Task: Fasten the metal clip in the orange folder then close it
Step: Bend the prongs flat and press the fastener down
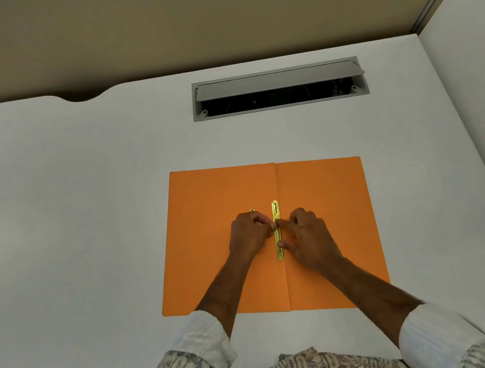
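Orange folder [230,251] lying open on the table [77,213]. Metal clip [278,232] along its centre fold, pinched by left hand [248,234], pressed by right hand [306,234], likely steadying for fastening.

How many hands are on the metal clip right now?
2. The left hand pinches the metal clip from its left side; the right hand presses it from the right, on the open orange folder.

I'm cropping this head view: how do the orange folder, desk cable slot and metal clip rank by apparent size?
1. orange folder
2. cable slot, though it lies farther from the camera
3. metal clip
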The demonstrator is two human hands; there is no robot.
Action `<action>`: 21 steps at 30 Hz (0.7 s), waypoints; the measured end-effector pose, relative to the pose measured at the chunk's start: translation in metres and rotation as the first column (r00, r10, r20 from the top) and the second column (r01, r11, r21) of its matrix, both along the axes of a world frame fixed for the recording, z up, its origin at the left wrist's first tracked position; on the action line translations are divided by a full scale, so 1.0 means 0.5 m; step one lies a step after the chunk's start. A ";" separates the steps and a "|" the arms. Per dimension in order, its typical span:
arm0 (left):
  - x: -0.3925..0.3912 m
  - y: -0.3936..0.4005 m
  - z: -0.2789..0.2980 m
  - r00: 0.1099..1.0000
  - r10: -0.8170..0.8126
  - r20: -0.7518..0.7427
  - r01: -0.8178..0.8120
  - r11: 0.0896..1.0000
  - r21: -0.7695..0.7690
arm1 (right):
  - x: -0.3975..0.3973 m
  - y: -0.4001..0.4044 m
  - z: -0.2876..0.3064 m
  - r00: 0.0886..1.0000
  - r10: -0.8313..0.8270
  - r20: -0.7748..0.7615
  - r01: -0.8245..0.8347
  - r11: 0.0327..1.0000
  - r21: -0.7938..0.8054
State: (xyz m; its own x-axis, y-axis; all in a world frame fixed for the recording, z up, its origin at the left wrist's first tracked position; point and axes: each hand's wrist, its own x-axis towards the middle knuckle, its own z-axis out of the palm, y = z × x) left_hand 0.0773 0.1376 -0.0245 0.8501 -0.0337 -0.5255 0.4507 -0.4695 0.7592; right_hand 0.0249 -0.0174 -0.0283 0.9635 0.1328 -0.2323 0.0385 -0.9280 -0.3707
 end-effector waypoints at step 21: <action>0.053 -0.049 0.000 0.957 -0.040 0.286 -0.021 0.978 0.207 | 0.004 0.014 0.005 0.997 0.038 -0.069 -0.048 0.988 -0.145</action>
State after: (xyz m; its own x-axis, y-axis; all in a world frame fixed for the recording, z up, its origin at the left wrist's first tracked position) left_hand 0.1036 0.1128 -0.0247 0.9660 0.0405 -0.2553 0.2226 -0.6322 0.7421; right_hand 0.0268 -0.0106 -0.0259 0.9397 0.1336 -0.3148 0.0596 -0.9704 -0.2341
